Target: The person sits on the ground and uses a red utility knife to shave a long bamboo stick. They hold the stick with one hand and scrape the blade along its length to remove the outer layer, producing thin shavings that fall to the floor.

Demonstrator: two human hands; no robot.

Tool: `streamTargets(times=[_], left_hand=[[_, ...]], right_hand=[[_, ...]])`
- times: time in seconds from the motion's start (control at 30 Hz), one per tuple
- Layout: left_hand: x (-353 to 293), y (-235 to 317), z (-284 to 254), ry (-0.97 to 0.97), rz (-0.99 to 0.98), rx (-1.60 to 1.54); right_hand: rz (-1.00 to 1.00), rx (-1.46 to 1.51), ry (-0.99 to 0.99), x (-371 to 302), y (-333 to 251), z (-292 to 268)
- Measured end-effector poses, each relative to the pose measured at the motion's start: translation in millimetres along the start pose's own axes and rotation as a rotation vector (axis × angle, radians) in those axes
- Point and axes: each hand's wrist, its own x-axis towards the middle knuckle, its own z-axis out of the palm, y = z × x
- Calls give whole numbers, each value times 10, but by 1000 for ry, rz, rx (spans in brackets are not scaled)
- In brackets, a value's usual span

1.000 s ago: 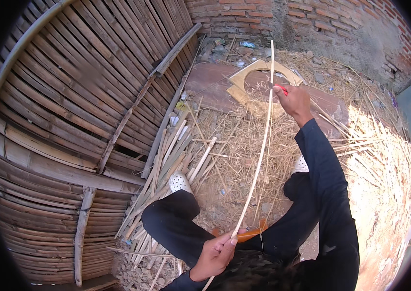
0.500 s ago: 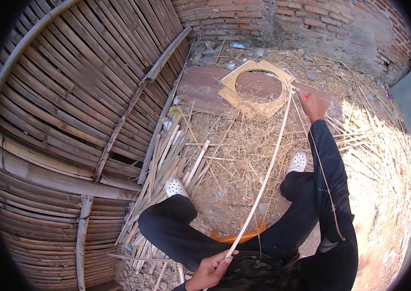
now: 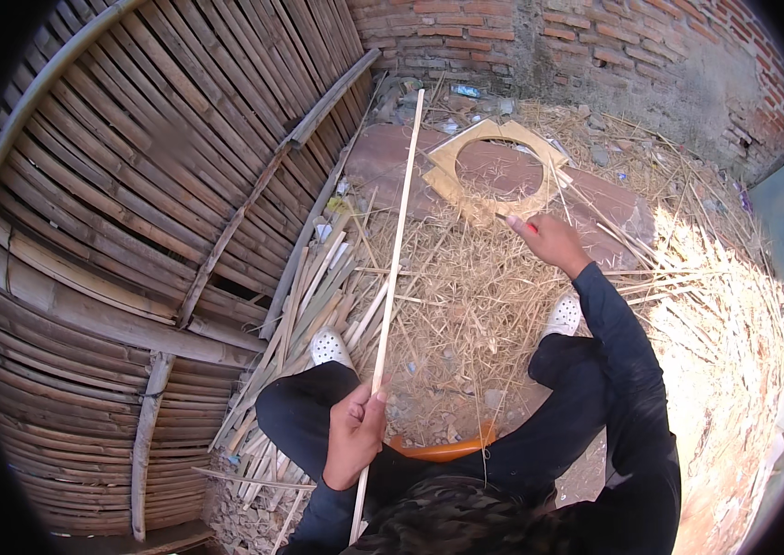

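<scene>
A long, pale bamboo strip (image 3: 398, 245) is gripped in my left hand (image 3: 356, 433), fingers wrapped round it above my left thigh. Its far end points away over the brown board, and its near end runs down past my wrist. My right hand (image 3: 554, 243) is closed round a small red-handled knife (image 3: 531, 228), mostly hidden in the fingers, with a short dark blade showing at the thumb. That hand hovers just in front of a tan wooden frame (image 3: 447, 185) with a large round hole, apart from the strip.
The frame lies on a brown board (image 3: 382, 162). Shavings (image 3: 475, 277) cover the ground between my feet. Several split bamboo pieces (image 3: 304, 319) lie beside a slatted bamboo wall (image 3: 133, 185) on the left. A brick wall (image 3: 466, 37) stands behind; an orange stool edge (image 3: 447, 451) shows below.
My left hand has moved up and left, swinging the strip leftward. The strip, bowed toward my right hand before, is now straight and away from it. My right hand has come nearer and left.
</scene>
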Motion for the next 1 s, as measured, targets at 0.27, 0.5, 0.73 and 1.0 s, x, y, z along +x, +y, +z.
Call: streamTargets(times=[0.27,0.5,0.73,1.0], left_hand=[[247,151,240,-50,77,-81],[221,142,244,-69,23,-85],[116,137,197,-97,-18,-120],[136,81,167,-105,-17,-188]], right_hand=[[-722,149,80,-931,-1279,348],[-570,127,84,-651,-1256,351],[-575,70,168,-493,-1160,363],[-848,72,207,-911,-1328,522]])
